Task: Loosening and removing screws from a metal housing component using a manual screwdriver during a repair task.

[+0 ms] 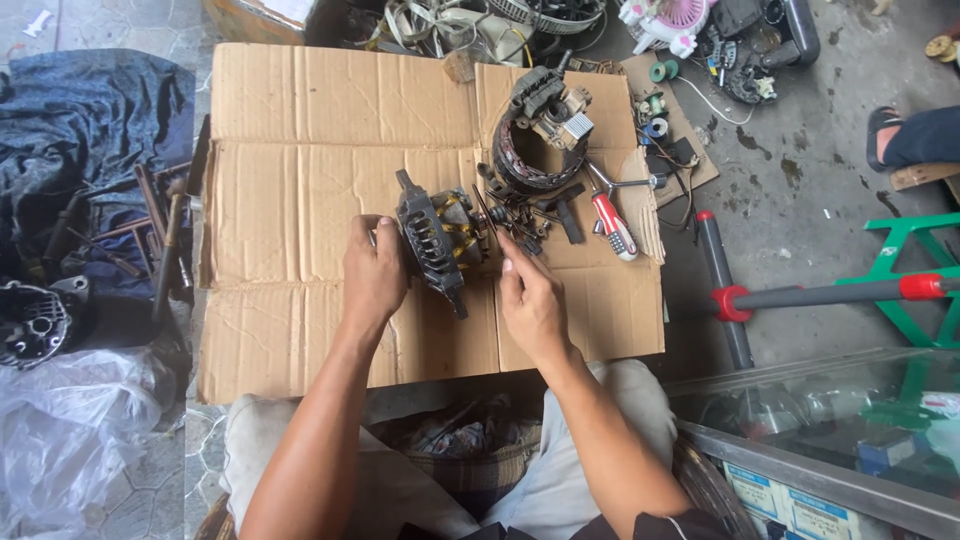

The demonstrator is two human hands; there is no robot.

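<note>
A dark metal alternator housing with yellowish windings (437, 238) stands on a flattened cardboard sheet (300, 150). My left hand (373, 275) grips its left side. My right hand (527, 295) is just right of it, fingers curled, the index finger pointing up toward small dark bolts and parts (525, 225); it seems to hold nothing. Behind lies a round stator ring with another housing part (535, 135). A red-and-white handled screwdriver (612, 225) lies to the right.
Tools lie on a dark cloth (90, 150) at the left, with another metal housing (35, 320) and a plastic bag (70, 430). Wires and scrap pile up at the back. A red-and-grey bar (830, 293), a green frame and a glass case (830, 420) are at the right.
</note>
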